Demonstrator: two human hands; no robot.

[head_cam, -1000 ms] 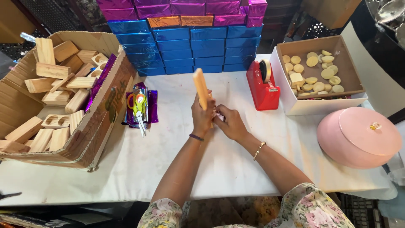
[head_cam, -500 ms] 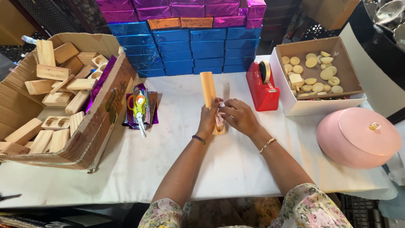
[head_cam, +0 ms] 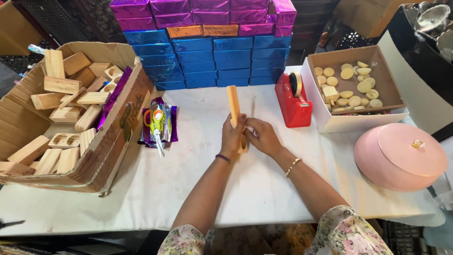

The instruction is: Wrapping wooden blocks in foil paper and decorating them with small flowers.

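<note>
Just left of the red tape dispenser [head_cam: 293, 100], you are gripping a long wooden block [head_cam: 233, 105] with your left hand [head_cam: 232, 138], fingers clamped around its lower end. Your right hand [head_cam: 262, 136] is touching the same end, fingers curled together. Farther left of the dispenser, scissors [head_cam: 155, 123] are lying on purple foil.

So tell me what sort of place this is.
Probably a small packing or gift-wrapping workshop. A cardboard box of wooden blocks sits beside stacked foil-wrapped boxes, with a red tape dispenser on the cloth-covered table, where both hands hold a wooden piece.
</note>
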